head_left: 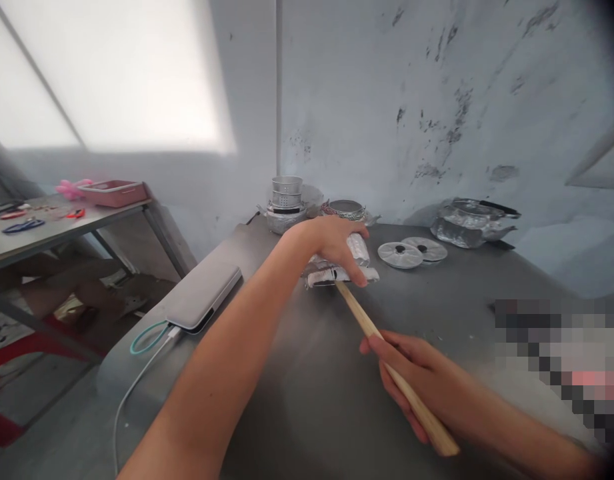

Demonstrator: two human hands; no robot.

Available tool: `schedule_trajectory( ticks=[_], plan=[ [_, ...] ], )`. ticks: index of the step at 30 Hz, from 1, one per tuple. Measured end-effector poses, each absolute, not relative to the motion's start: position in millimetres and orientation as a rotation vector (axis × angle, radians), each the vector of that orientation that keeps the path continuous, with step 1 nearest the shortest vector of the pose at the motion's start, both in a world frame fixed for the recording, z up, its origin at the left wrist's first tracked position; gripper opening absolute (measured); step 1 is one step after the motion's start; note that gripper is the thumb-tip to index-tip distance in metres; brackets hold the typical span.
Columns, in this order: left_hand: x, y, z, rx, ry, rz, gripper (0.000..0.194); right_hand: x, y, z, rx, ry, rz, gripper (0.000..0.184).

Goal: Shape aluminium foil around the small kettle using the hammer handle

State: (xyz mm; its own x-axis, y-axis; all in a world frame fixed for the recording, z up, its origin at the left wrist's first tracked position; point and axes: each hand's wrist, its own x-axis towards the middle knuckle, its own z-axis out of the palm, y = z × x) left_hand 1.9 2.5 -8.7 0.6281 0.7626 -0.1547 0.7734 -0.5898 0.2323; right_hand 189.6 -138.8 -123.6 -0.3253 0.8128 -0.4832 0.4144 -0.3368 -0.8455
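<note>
My right hand is wrapped round a long wooden stick that slants away from me. The stick's far end meets a whitish strip with a dark mark on it; whether the two are joined I cannot tell. My left hand reaches over from the left, fingers curled down round a crumpled silvery piece above the strip. Its thumb comes down by the strip's right part. The palm hides much of the silvery piece.
A power bank with cables lies on the grey table. Behind stand stacked metal pots, a round pan, two lids and a battered kettle. A side table at left holds a pink basket and scissors.
</note>
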Motion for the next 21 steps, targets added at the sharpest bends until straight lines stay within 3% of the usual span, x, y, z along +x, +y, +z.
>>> schedule_trajectory(
  ticks=[21],
  plan=[
    [-1.0,5.6,-10.0,2.616,1.254,-0.013,0.102,186.6,-141.8,-126.4,-1.644,-1.633,1.584,0.046]
  ],
)
